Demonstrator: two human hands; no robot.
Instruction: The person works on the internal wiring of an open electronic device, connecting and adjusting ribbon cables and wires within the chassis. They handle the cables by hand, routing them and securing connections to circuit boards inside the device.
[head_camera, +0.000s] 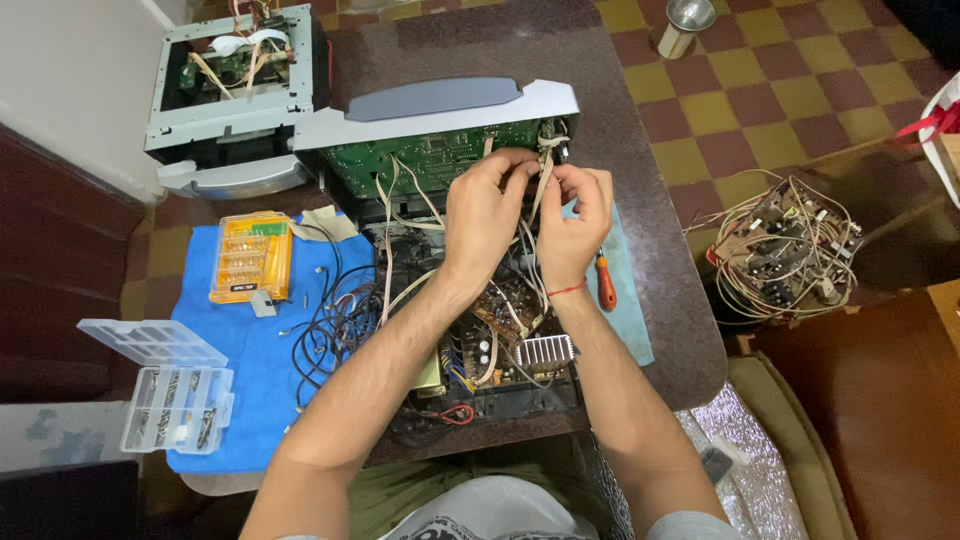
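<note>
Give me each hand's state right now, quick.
Left hand: closed, pinching the flat ribbon cable by the green circuit board.
Right hand: closed on the same ribbon cable.

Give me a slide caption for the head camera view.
Both hands pinch a flat ribbon cable above an opened amplifier's green circuit board.

Bare forearms, red wrist thread (566, 290)

You're at a home repair bench, not a shop. Evidence: small dark table (660, 300) on a checkered yellow-and-maroon tile floor (760, 90), blue cloth (240, 380) as work mat, orange screwdriver-bit case (250, 257), clear parts box (175, 395), gutted metal chassis (235, 85), loose wired circuit boards (790, 250) lying beside the table.
</note>
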